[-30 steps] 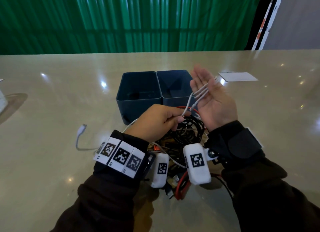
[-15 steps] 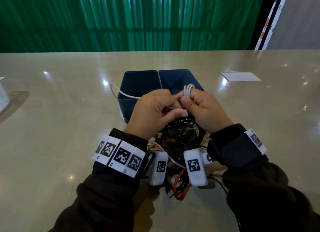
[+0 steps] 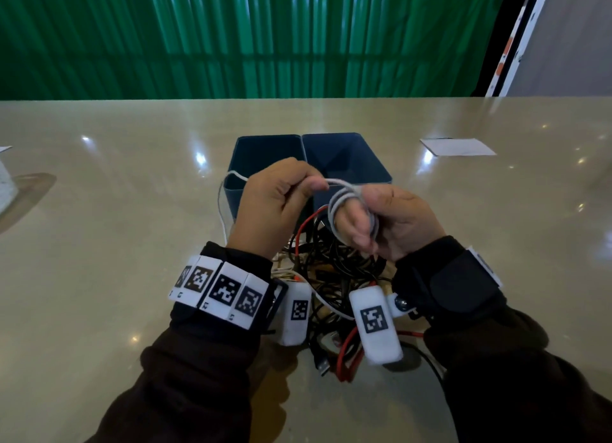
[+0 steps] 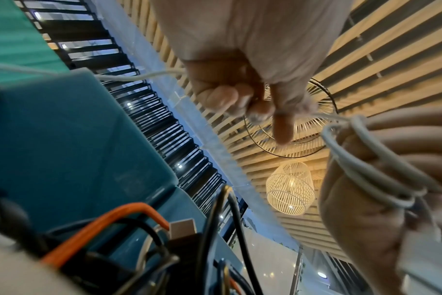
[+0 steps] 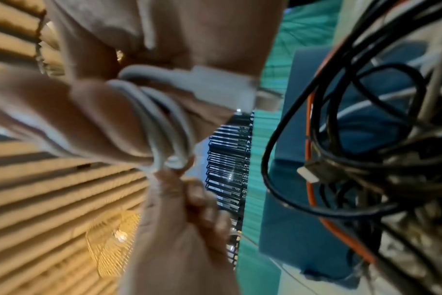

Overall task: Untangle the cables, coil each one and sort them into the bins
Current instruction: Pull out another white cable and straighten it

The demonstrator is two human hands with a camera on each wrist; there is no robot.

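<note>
From the head view, the right hand (image 3: 394, 224) holds several loops of the white cable (image 3: 337, 210) wound round its fingers, while the left hand (image 3: 271, 204) pinches the loose run; the tangled pile (image 3: 331, 277) lies below and both bins (image 3: 265, 151) look empty. The left wrist view shows the pinch and the loops. The right wrist view shows the wraps, blurred. I judge the first coil unfinished, nothing sorted.

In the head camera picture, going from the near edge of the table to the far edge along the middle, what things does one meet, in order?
Red cable loop → tangle of black cables → white cable wound round the right hand and pinched by the left hand → two blue bins.
</note>
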